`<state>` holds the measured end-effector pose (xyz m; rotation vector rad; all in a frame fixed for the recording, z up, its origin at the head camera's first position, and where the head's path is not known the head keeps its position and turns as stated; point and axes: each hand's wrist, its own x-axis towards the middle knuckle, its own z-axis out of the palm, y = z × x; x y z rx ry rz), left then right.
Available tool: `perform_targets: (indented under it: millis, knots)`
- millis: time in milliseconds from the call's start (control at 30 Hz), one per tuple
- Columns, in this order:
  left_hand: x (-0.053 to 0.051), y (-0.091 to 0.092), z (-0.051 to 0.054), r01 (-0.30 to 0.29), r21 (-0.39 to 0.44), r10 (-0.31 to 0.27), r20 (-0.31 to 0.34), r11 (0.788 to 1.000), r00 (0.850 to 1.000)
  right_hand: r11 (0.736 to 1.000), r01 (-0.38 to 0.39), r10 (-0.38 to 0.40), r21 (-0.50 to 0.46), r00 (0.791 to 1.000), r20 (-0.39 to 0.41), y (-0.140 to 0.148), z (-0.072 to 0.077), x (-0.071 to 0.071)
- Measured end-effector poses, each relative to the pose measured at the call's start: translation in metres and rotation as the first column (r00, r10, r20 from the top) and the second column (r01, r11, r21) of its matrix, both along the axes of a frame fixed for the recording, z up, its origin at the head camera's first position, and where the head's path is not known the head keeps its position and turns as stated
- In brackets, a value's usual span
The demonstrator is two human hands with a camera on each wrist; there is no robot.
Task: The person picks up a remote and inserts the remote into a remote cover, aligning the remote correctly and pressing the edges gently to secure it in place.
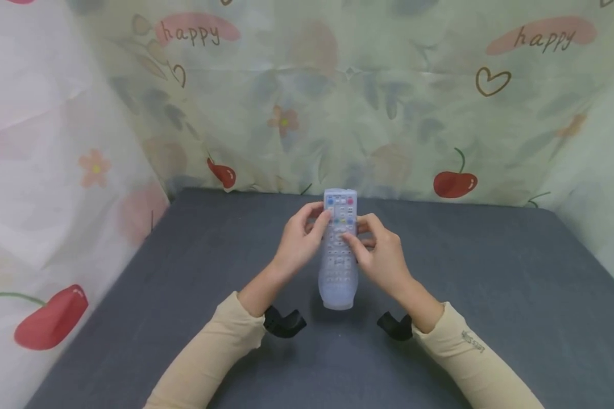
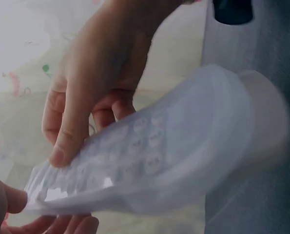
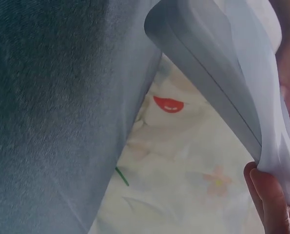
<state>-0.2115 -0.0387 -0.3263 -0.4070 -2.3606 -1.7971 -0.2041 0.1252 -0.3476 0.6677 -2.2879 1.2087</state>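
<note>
A remote control in a milky translucent cover is held upright above the dark table, buttons showing through. My left hand pinches its upper left edge, thumb on the button side and fingers behind. Lower on the opposite edge, my right hand grips it, its thumb lying over the buttons. At the bottom end, the left wrist view shows part of the remote body sticking out past the cover. From behind, the right wrist view shows the grey back bare, with the cover along one side.
The dark grey tabletop spreads around both arms. Printed cloth with cherries and flowers hangs behind it and at the sides. Black curved pieces are at both wrists, by the beige sleeves.
</note>
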Motion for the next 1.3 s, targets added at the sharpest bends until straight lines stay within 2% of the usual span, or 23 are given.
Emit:
perform_targets:
  millis: [100,300,367,500,600,733,833,900,1033,1067,1100,1167,1300]
  knots:
    - [0.003,-0.002,-0.002,-0.023,-0.095,0.020,-0.042,0.995,0.999,1.000,0.011,-0.011,-0.009,1.000,0.017,0.003,0.000,0.000]
    - [0.006,-0.002,-0.005,-0.075,-0.219,0.043,-0.145,0.973,0.988,1.000,0.013,-0.013,-0.008,0.999,0.053,0.005,-0.002,0.003]
    - [0.008,-0.001,-0.005,-0.097,-0.257,0.048,-0.190,0.961,0.981,1.000,0.018,-0.017,-0.007,0.998,0.059,0.005,-0.003,0.003]
    - [0.012,0.002,-0.004,-0.170,-0.348,0.068,-0.286,0.922,0.956,1.000,0.029,-0.029,-0.006,0.998,0.060,0.004,-0.004,0.004]
    - [0.013,0.004,-0.006,-0.242,-0.415,0.087,-0.358,0.877,0.930,0.999,0.035,-0.035,-0.005,0.998,0.059,0.003,-0.004,0.004]
    - [0.013,0.005,-0.008,-0.324,-0.466,0.105,-0.436,0.824,0.894,0.999,0.038,-0.037,-0.004,0.997,0.066,0.001,-0.005,0.005]
    - [0.012,0.004,-0.011,-0.375,-0.491,0.098,-0.500,0.786,0.860,0.999,0.037,-0.037,-0.005,0.997,0.073,0.000,-0.005,0.005]
    - [0.011,0.004,-0.012,-0.424,-0.519,0.075,-0.565,0.742,0.821,0.999,0.039,-0.038,-0.005,0.997,0.069,0.000,-0.006,0.004]
    - [0.009,0.004,-0.013,-0.528,-0.570,-0.011,-0.686,0.630,0.727,0.998,0.054,-0.053,-0.018,0.996,0.066,0.002,-0.006,0.004]
    - [0.009,0.004,-0.012,-0.545,-0.577,-0.034,-0.705,0.608,0.709,0.998,0.059,-0.057,-0.021,0.996,0.067,0.002,-0.006,0.003]
    - [0.008,0.004,-0.011,-0.556,-0.586,-0.055,-0.715,0.589,0.697,0.998,0.065,-0.063,-0.023,0.995,0.071,0.003,-0.005,0.003]
    - [0.008,0.003,-0.010,-0.558,-0.606,-0.093,-0.720,0.566,0.688,0.997,0.071,-0.069,-0.024,0.994,0.080,0.003,-0.005,0.003]
    - [0.008,0.001,-0.009,-0.545,-0.651,-0.159,-0.706,0.528,0.690,0.997,0.077,-0.074,-0.024,0.991,0.109,0.004,-0.004,0.004]
